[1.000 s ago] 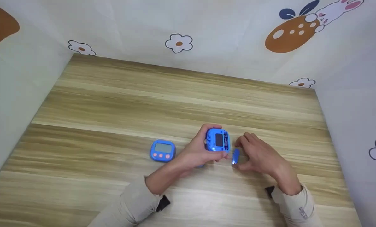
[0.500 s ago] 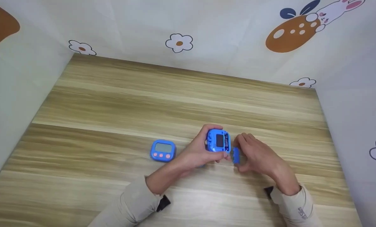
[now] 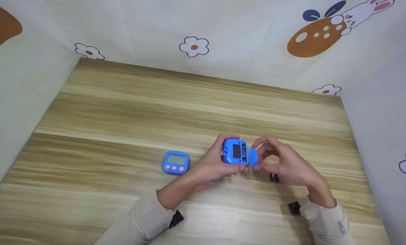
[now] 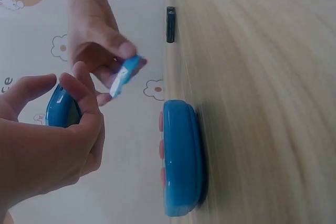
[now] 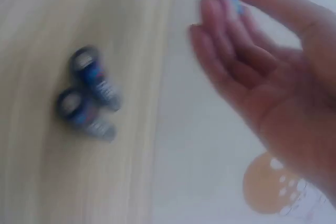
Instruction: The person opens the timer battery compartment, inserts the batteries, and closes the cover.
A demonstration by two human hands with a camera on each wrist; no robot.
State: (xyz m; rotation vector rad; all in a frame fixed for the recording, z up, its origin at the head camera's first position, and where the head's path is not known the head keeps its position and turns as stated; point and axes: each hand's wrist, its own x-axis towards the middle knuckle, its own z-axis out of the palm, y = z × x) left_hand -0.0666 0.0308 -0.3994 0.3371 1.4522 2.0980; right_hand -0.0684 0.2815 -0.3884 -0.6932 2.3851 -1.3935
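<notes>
My left hand [image 3: 214, 161] grips a blue digital timer [image 3: 229, 158] by its sides, back face up. Along the right edge of that back, the battery compartment [image 3: 244, 152] is uncovered, with dark battery shapes inside. Between thumb and fingertips, my right hand [image 3: 290, 165] pinches a small blue battery cover [image 3: 253, 157], held just right of the compartment. The left wrist view shows the cover [image 4: 125, 76] tilted and raised off the table, a short gap from the timer [image 4: 59, 109]. In the right wrist view the curled right fingers [image 5: 236, 56] mostly hide it.
A second blue timer [image 3: 176, 162] with pink buttons lies screen up, left of my hands. Two batteries [image 5: 94, 80] rest side by side on the wooden table [image 3: 138, 112] beneath my right hand. A blue edge [image 3: 217, 179] peeks from under my left wrist. Patterned fabric walls [image 3: 244, 41] enclose the table.
My right hand has lifted the battery cover, turned it and brought it up beside the compartment. Batteries now show under that hand. The left hand and its timer have stayed nearly still.
</notes>
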